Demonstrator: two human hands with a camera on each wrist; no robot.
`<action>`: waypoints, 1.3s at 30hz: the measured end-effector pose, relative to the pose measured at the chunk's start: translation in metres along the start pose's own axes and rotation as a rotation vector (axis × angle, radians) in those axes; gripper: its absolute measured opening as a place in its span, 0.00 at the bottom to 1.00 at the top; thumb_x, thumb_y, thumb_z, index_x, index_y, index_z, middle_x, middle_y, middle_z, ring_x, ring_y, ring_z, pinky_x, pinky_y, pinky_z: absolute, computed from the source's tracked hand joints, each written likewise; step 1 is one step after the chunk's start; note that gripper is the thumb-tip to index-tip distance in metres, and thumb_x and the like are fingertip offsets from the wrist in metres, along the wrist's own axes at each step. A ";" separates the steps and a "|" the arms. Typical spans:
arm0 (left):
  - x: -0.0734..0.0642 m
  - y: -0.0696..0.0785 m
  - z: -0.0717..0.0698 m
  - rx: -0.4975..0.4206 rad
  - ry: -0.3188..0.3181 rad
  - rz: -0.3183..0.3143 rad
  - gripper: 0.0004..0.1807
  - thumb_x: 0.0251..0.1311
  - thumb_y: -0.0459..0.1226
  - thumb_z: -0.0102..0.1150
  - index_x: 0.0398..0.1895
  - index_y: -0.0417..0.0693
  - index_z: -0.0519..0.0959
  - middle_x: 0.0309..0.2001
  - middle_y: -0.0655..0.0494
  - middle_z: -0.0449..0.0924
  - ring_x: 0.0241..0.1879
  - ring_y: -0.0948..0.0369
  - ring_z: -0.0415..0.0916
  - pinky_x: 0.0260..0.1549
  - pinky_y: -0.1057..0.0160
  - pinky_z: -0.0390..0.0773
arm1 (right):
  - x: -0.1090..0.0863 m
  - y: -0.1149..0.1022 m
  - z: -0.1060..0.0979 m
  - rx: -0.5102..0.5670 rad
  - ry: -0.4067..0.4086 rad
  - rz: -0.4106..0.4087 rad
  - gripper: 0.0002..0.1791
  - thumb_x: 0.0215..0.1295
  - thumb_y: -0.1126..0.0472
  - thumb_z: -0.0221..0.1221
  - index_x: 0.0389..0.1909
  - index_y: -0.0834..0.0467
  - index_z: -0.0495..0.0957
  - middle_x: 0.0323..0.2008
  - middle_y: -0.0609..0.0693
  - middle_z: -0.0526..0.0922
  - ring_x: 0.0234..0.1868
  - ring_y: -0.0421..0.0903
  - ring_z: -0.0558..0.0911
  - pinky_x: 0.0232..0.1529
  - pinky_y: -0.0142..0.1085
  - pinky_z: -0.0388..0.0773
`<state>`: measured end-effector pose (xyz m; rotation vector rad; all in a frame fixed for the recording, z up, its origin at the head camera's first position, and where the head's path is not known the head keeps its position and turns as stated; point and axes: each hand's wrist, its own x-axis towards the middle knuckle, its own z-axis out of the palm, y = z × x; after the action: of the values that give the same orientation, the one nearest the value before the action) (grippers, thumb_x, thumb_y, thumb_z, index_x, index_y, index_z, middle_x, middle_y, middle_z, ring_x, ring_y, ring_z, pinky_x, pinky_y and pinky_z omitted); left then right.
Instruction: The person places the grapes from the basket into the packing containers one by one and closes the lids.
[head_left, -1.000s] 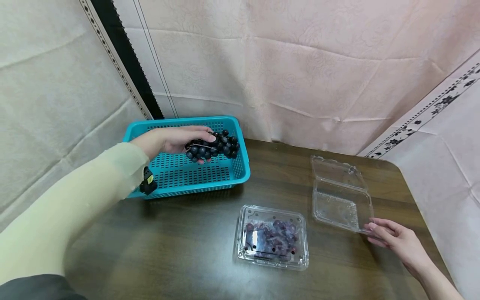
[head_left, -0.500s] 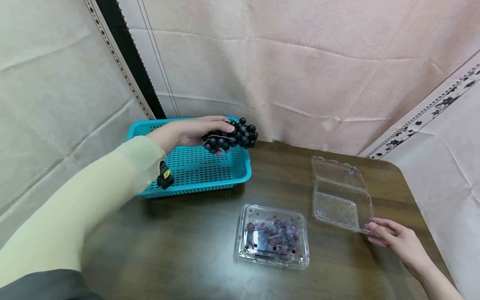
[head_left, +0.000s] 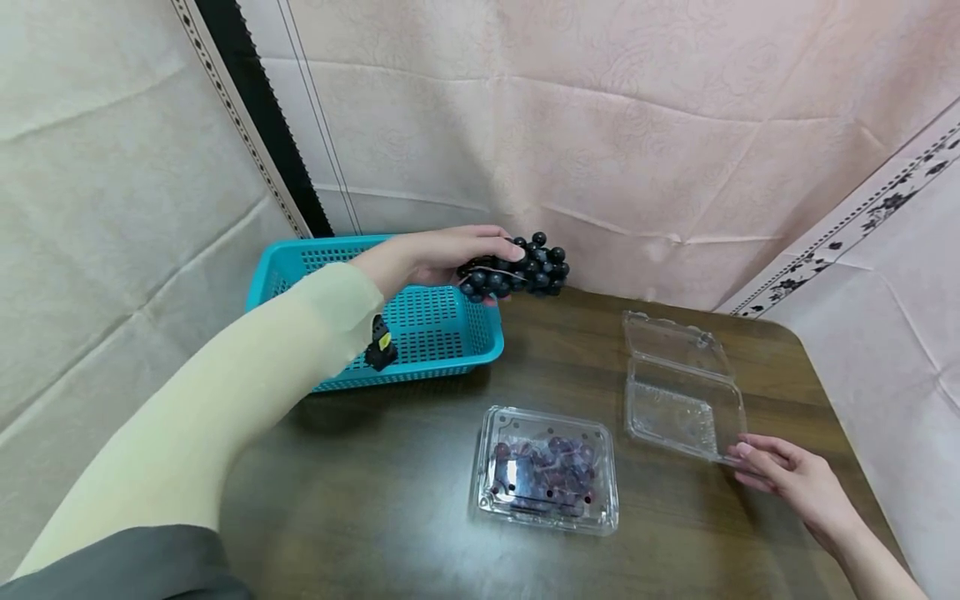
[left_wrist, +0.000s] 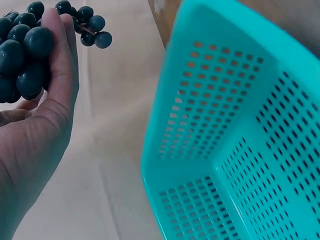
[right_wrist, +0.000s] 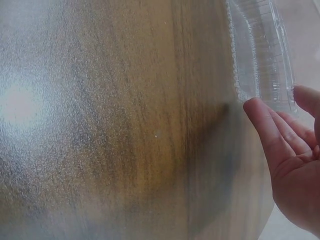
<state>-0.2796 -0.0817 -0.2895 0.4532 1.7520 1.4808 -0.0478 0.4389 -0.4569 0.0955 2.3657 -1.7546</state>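
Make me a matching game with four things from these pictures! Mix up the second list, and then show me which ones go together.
Things:
1. basket
2. black grapes
3. open box
4. shut box

Colours, places and states:
A. held at one corner by the right hand
B. see-through, with purple grapes inside
C. blue-green, with rows of little holes
D. held in the left hand

Right pairs: 1-C, 2-D, 3-A, 4-B
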 end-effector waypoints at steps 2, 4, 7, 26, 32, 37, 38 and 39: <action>0.005 0.004 0.006 0.002 -0.004 0.006 0.22 0.76 0.47 0.58 0.65 0.48 0.69 0.63 0.39 0.77 0.47 0.47 0.85 0.52 0.45 0.88 | 0.001 0.000 0.000 0.000 0.003 0.006 0.14 0.83 0.66 0.55 0.62 0.68 0.77 0.48 0.42 0.92 0.47 0.38 0.91 0.46 0.35 0.89; 0.009 0.008 0.013 0.000 -0.010 0.011 0.22 0.76 0.47 0.59 0.64 0.49 0.70 0.62 0.38 0.78 0.45 0.48 0.85 0.49 0.47 0.89 | 0.001 0.000 0.000 0.004 0.007 0.010 0.14 0.83 0.66 0.55 0.62 0.67 0.77 0.48 0.42 0.92 0.47 0.38 0.91 0.46 0.35 0.89; 0.017 0.012 0.023 -0.010 -0.029 0.014 0.21 0.75 0.47 0.60 0.62 0.48 0.71 0.60 0.38 0.79 0.44 0.48 0.85 0.44 0.51 0.90 | 0.001 0.001 -0.001 0.007 0.007 0.009 0.13 0.83 0.66 0.55 0.61 0.64 0.78 0.48 0.42 0.92 0.47 0.38 0.91 0.45 0.35 0.89; 0.058 0.011 0.069 0.025 -0.066 0.006 0.24 0.71 0.48 0.66 0.59 0.44 0.71 0.54 0.39 0.84 0.37 0.52 0.85 0.47 0.48 0.89 | -0.001 0.004 -0.001 0.029 0.008 -0.001 0.12 0.83 0.67 0.54 0.61 0.62 0.79 0.48 0.43 0.92 0.47 0.39 0.91 0.46 0.35 0.89; 0.069 0.007 0.080 0.020 -0.085 -0.008 0.24 0.71 0.47 0.68 0.58 0.43 0.71 0.53 0.39 0.84 0.35 0.51 0.85 0.45 0.48 0.89 | -0.002 0.003 -0.001 0.022 0.002 0.010 0.13 0.84 0.65 0.55 0.61 0.63 0.78 0.49 0.44 0.92 0.48 0.40 0.91 0.47 0.34 0.89; 0.081 0.005 0.092 0.015 -0.104 -0.012 0.23 0.71 0.46 0.68 0.57 0.42 0.70 0.52 0.40 0.84 0.34 0.51 0.85 0.42 0.49 0.90 | -0.001 0.002 0.000 0.030 0.010 0.036 0.12 0.84 0.64 0.55 0.61 0.61 0.78 0.49 0.43 0.92 0.48 0.41 0.91 0.47 0.35 0.88; 0.084 0.004 0.094 0.014 -0.108 -0.011 0.23 0.71 0.46 0.68 0.56 0.42 0.70 0.51 0.40 0.84 0.33 0.51 0.85 0.42 0.49 0.90 | -0.001 0.002 0.000 0.032 0.011 0.040 0.12 0.84 0.64 0.55 0.61 0.61 0.78 0.49 0.43 0.92 0.48 0.41 0.91 0.47 0.35 0.88; 0.086 0.004 0.097 0.010 -0.112 -0.011 0.23 0.71 0.46 0.68 0.55 0.41 0.70 0.50 0.40 0.84 0.32 0.51 0.85 0.41 0.49 0.90 | -0.001 0.002 0.000 0.039 0.013 0.045 0.12 0.84 0.64 0.55 0.61 0.61 0.78 0.49 0.43 0.92 0.48 0.41 0.91 0.47 0.35 0.88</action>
<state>-0.2618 0.0440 -0.3154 0.5207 1.6728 1.4122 -0.0460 0.4395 -0.4589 0.1647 2.3206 -1.7849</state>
